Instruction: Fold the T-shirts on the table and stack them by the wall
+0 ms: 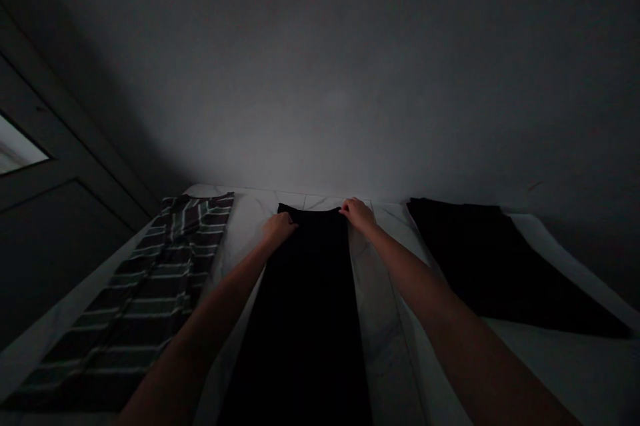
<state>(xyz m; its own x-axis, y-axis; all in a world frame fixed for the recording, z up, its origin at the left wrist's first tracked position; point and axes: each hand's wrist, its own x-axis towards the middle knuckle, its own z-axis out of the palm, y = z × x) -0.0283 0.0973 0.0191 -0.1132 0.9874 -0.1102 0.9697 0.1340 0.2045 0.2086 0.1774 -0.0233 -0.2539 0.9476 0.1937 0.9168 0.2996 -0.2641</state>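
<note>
A long black garment point(300, 319) lies flat and lengthwise at bottom centre of the frame, on a white sheet point(385, 326), its top edge near the far side of the sheet. The person's left hand point(279, 229) is at that edge's left end, with the fingers curled and apparently pinching the cloth. The right hand point(358, 215) is at the right end, its fingers also closed on the cloth in a pinch, though the dim light hides the exact grip. Both bare forearms reach in from the bottom of the frame. To the left lies a striped shirt point(135, 306) in dark and pale bands, and to the right a folded black cloth point(500, 273), both apart from the hands. A grey wall point(320, 79) fills the upper frame, and a dark door point(60, 233) stands at the left.
</note>
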